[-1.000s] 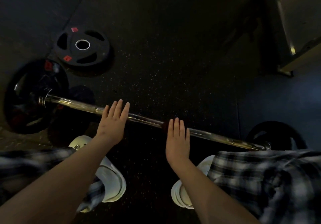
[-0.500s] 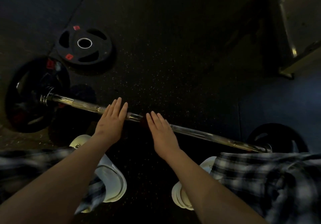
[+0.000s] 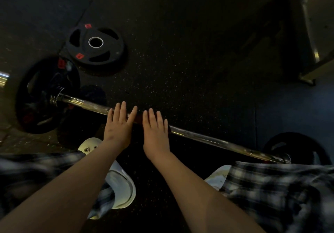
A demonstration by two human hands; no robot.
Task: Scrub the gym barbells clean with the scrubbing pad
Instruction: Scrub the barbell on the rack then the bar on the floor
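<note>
A chrome barbell (image 3: pixel 213 139) lies across the dark rubber floor from upper left to lower right, with a black plate (image 3: pixel 43 95) on its left end and another plate (image 3: pixel 296 147) on its right end. My left hand (image 3: pixel 118 126) lies flat on the bar with straight fingers. Right beside it, my right hand (image 3: pixel 156 131) also lies flat over the bar, fingers straight. A dark reddish bit shows between the two hands on the bar (image 3: pixel 138 118); I cannot tell if it is the scrubbing pad.
A loose black weight plate (image 3: pixel 112 52) with red labels lies flat on the floor behind the bar. A metal frame (image 3: pixel 312 39) stands at the far right. My white shoes (image 3: pixel 122 185) and plaid shorts (image 3: pixel 282 194) are near the bar.
My right hand has slid left along the bar, from well apart to right beside my left hand. The left hand has stayed in place.
</note>
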